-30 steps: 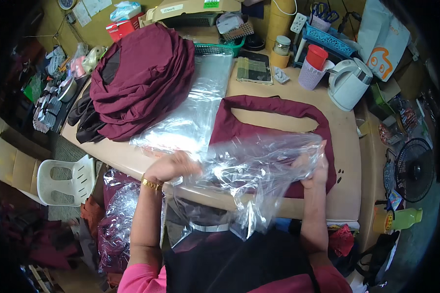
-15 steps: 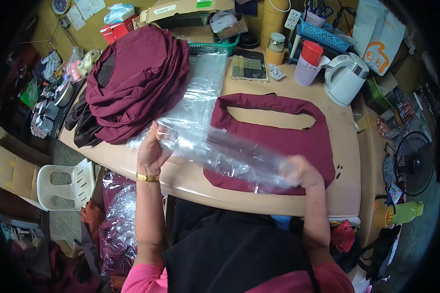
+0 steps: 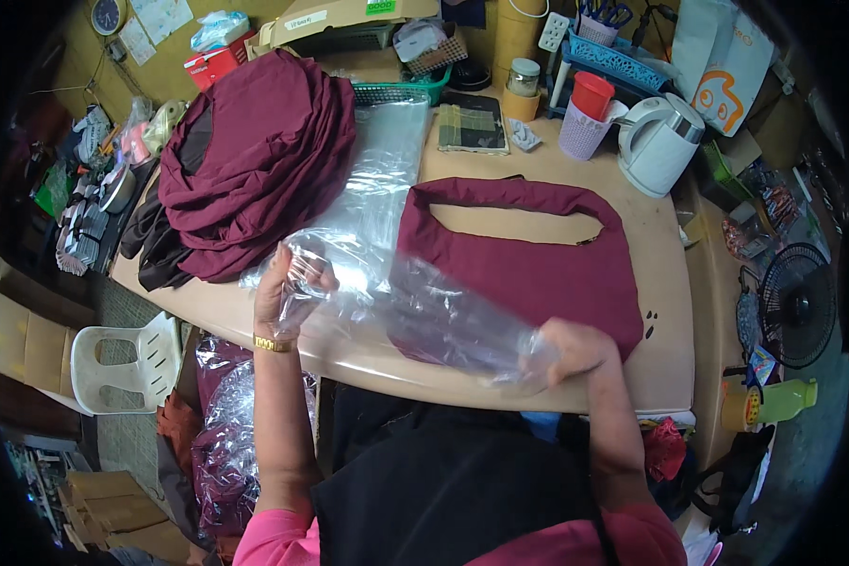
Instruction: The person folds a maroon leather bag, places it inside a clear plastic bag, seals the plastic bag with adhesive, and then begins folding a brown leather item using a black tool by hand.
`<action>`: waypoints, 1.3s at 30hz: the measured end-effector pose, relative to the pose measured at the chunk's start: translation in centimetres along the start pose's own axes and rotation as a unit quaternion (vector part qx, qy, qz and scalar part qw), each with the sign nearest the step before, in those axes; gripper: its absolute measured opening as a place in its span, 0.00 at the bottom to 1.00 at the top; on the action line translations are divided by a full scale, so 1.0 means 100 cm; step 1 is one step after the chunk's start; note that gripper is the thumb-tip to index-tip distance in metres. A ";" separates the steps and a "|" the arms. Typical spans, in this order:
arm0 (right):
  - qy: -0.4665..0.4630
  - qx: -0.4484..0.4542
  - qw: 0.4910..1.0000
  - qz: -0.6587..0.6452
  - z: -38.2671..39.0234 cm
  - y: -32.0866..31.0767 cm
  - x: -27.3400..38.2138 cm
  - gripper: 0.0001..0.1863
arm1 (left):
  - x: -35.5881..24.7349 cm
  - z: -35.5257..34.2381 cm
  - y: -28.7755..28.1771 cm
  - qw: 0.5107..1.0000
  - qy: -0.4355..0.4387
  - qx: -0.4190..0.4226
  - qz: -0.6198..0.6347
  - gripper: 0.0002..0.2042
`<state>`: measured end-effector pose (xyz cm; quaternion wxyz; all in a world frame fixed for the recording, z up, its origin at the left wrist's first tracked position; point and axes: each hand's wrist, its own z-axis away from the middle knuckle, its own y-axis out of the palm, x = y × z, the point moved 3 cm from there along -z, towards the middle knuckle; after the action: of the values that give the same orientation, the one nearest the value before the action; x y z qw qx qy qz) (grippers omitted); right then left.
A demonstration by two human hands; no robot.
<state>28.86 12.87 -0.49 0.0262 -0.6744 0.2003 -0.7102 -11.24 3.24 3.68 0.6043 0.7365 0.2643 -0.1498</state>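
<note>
Right hand (image 3: 575, 351) nearer table edge (image 3: 443, 385)

Could pass along the strip of tan tabletop (image 3: 668, 274) right of the flat maroon cloth bag (image 3: 528, 269), as far back as the white, grey-lidded electric kettle (image 3: 660, 156). Met a tall heap of maroon fabric (image 3: 255, 160) on the left and, across the front, a crumpled clear plastic sleeve (image 3: 443, 311) stretched between left hand (image 3: 288, 288) and right hand (image 3: 580, 350).
</note>
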 end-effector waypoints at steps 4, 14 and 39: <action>-0.129 -0.232 0.876 -0.403 0.011 0.002 0.023 0.21 | -0.003 0.017 0.006 0.977 -0.182 0.113 -0.018 0.15; -0.283 -0.208 0.810 -0.470 0.069 -0.073 -0.001 0.31 | -0.015 0.016 0.020 0.849 -0.227 0.309 -0.364 0.31; 0.304 -0.279 0.786 0.460 0.008 0.050 0.025 0.42 | 0.142 -0.010 0.107 0.398 0.115 0.022 -0.910 0.36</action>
<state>28.26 7.28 0.26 0.0977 -0.2295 0.6738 -0.6956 6.36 5.80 4.95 0.0580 0.0829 0.8415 -0.5307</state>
